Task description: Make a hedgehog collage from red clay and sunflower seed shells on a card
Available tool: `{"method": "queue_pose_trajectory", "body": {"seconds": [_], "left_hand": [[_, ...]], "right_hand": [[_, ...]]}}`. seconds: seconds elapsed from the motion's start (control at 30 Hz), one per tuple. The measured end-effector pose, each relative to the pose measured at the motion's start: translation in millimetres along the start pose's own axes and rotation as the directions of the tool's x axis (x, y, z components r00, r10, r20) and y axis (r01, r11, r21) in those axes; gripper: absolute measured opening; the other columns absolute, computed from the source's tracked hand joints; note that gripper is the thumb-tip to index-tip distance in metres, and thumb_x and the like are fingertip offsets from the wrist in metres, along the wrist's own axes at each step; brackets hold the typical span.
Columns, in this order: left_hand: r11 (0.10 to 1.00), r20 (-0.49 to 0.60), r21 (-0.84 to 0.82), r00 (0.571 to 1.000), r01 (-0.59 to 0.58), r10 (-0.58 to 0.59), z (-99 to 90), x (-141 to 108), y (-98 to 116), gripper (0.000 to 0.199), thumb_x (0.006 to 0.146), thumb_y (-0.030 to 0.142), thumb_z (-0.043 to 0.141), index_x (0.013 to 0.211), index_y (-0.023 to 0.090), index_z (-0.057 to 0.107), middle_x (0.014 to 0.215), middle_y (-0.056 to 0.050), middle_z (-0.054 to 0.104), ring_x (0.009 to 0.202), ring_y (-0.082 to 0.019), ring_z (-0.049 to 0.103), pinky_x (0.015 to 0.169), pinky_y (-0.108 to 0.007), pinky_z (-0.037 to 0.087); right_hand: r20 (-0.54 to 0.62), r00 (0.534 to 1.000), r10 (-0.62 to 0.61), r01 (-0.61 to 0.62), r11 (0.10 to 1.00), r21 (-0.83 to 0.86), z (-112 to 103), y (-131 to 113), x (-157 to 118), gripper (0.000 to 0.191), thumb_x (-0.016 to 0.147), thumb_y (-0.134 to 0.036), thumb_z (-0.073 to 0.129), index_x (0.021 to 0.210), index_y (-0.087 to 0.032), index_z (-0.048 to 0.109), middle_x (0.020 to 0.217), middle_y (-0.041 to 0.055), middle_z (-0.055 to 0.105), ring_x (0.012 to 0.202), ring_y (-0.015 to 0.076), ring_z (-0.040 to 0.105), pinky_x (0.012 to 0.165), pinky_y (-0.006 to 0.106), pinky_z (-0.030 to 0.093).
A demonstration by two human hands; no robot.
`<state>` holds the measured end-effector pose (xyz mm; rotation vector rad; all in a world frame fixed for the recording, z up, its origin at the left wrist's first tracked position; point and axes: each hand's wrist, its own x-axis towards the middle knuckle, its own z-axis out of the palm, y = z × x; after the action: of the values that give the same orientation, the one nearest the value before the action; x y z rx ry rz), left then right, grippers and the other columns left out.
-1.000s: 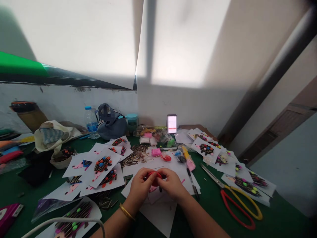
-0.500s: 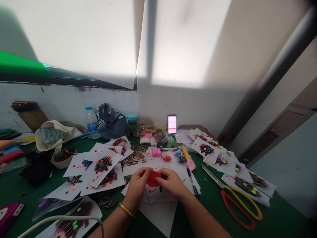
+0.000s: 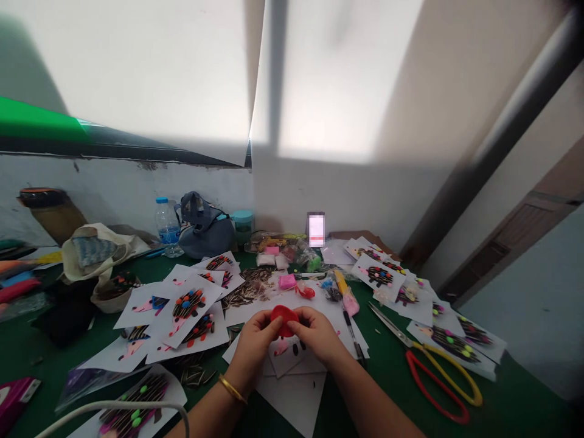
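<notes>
Between both hands is a flattened red disc of modelling clay (image 3: 283, 316), pinched at its two sides. My left hand (image 3: 255, 340), with a gold bangle at the wrist, grips its left edge with thumb and fingers. My right hand (image 3: 318, 337) grips the right edge the same way. Under them lies a white paper card (image 3: 287, 363) with a pink clay shape and dark oval pieces, partly hidden by the hands. Just beyond the hands are a red clay lump in clear wrap (image 3: 306, 292) and a pink clay block (image 3: 287, 281).
Red-and-yellow-handled scissors (image 3: 433, 365) lie at right, beside a black pen (image 3: 353, 334). Hedgehog pictures (image 3: 189, 304) on paper overlap at left, others at right (image 3: 376, 274). Sunflower seeds (image 3: 246, 286) are heaped mid-table. A bottle (image 3: 167, 228), blue bag (image 3: 206, 228) and lit phone (image 3: 316, 230) stand behind.
The red clay disc has risen slightly and tipped, now showing a rounder outline above the thumbs. Both hands have shifted a little, their thumbs now closer together on its near edge.
</notes>
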<state>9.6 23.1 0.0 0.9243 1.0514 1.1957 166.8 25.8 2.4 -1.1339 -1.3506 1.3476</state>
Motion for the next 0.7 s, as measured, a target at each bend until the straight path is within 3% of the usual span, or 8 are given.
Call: {"method": "queue_pose_trajectory", "body": {"seconds": [0.13,0.3,0.47,0.7], "left_hand": [[1.000,0.000,0.014,1.000,-0.022,0.022,2.7,-3,3,0.037,0.066,0.046,0.077,0.082,0.015,0.067,0.073,-0.002,0.068,0.066,-0.016,0.061,0.064,-0.027,0.047],[0.993,0.016,0.087,0.996,-0.085,0.083,4.2,-5,3,0.041,0.067,0.043,0.077,0.098,0.018,0.068,0.091,-0.006,0.071,0.081,-0.020,0.064,0.070,-0.029,0.050],[0.963,0.002,0.237,0.991,-0.129,0.132,-1.4,0,2,0.026,0.066,0.039,0.077,0.076,0.015,0.073,0.076,-0.006,0.072,0.078,-0.023,0.064,0.076,-0.033,0.049],[0.999,0.029,-0.044,0.999,-0.023,0.024,-0.1,0,-3,0.040,0.073,0.048,0.072,0.099,0.017,0.072,0.091,-0.007,0.074,0.075,-0.019,0.065,0.071,-0.030,0.050]], "right_hand": [[0.075,0.997,0.007,-0.010,0.999,0.036,2,2,-1,0.031,0.072,-0.039,0.074,0.092,-0.018,0.064,0.084,0.0015,0.069,0.074,0.0187,0.065,0.065,0.028,0.049],[-0.003,1.000,-0.007,0.007,1.000,0.011,6,8,1,0.025,0.075,-0.039,0.072,0.085,-0.018,0.063,0.078,0.0010,0.067,0.073,0.0180,0.064,0.065,0.027,0.048],[0.077,0.997,0.002,0.000,1.000,-0.025,7,9,-1,0.022,0.074,-0.033,0.071,0.089,-0.018,0.063,0.077,-0.0006,0.066,0.068,0.0165,0.063,0.058,0.025,0.045],[0.017,0.999,-0.036,0.035,0.999,0.016,5,11,2,0.023,0.079,-0.039,0.066,0.084,-0.017,0.063,0.075,0.0015,0.066,0.069,0.0162,0.061,0.062,0.026,0.044]]}}
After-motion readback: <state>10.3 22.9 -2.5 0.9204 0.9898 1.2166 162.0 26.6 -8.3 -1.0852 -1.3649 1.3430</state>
